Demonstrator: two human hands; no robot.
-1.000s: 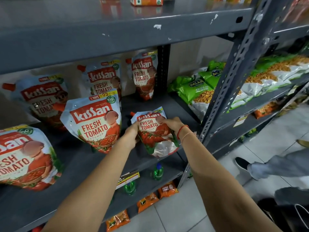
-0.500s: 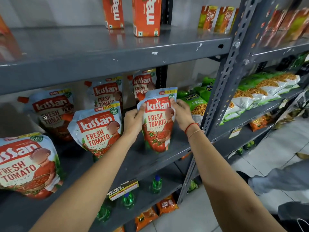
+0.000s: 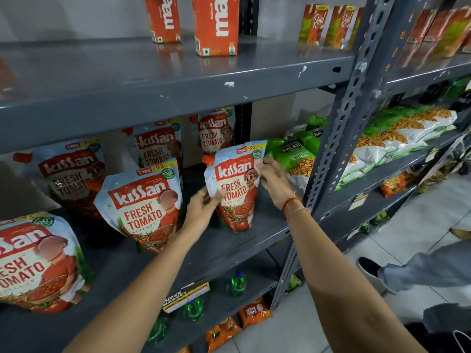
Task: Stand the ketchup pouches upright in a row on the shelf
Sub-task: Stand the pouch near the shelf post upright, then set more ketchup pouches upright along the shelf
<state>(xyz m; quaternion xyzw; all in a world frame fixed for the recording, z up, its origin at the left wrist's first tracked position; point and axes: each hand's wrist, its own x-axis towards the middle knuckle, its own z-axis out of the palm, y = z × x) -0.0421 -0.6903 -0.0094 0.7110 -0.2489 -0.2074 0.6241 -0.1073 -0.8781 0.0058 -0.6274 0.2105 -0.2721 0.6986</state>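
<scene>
So from the left: there's a pouch (image 3: 38, 261) at the front edge of the shelf (image 3: 229, 248), partly cut off by the frame, then another (image 3: 145, 205) standing upright nearer the middle. Three more pouches (image 3: 71, 174) sit behind them against the back.

Left hand (image 3: 201, 212) is loosely curled, thumb and fingers pinching the lower left edge of the rightmost pouch (image 3: 235, 184). That one's standing upright with its base on the shelf, just right of the middle pouch with a gap between them. Right hand (image 3: 275, 182) is more open, fingers spread along the pouch's upper right edge, touching it rather than gripping hard. Red thread (image 3: 291, 202) on that wrist.

Further right, past the upright post (image 3: 339, 138), green snack bags (image 3: 295, 159) are piled up. Juice cartons (image 3: 216, 24) stand on the shelf above.
</scene>
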